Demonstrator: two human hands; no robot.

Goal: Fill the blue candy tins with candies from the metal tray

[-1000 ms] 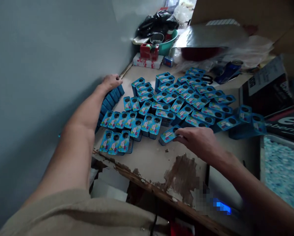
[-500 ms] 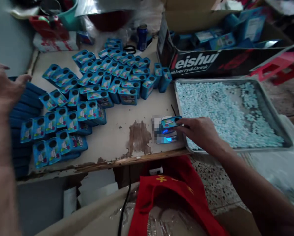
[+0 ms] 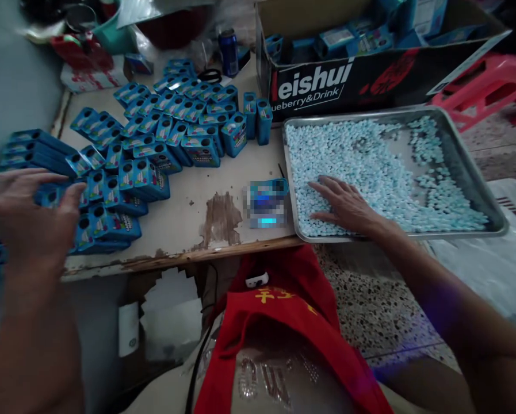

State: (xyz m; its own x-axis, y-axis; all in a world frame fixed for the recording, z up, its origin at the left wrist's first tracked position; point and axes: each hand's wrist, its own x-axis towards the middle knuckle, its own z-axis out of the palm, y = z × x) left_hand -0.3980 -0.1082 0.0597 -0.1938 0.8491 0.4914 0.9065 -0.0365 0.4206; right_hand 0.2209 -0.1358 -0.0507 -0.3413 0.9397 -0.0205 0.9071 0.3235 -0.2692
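My left hand [image 3: 31, 210], slightly blurred, hovers over the left end of the small blue boxes [image 3: 98, 221], its thumb and fingers apart. I cannot tell whether it touches any of them. These boxes stand in close rows, and most show a dark round spot on top. My right hand [image 3: 346, 206] lies with spread fingers on the pale blue candy pieces [image 3: 344, 149] in a metal tray [image 3: 413, 234]. Just left of the tray, one blue box [image 3: 271, 187] rests on a small scale [image 3: 266, 220] with a lit display, partly pixelated.
Behind the tray stands a black carton [image 3: 313, 86] holding more blue boxes. A blue can [image 3: 229, 53] and black scissors [image 3: 209, 75] are at the back. The worn wooden table edge [image 3: 214, 253] runs in front of me. A pink plastic stool [image 3: 486, 92] stands at right.
My right hand has let go of the blue box on the scale and moved right onto the candy pieces. My left hand has come inward over the rows of boxes. The view has shifted.
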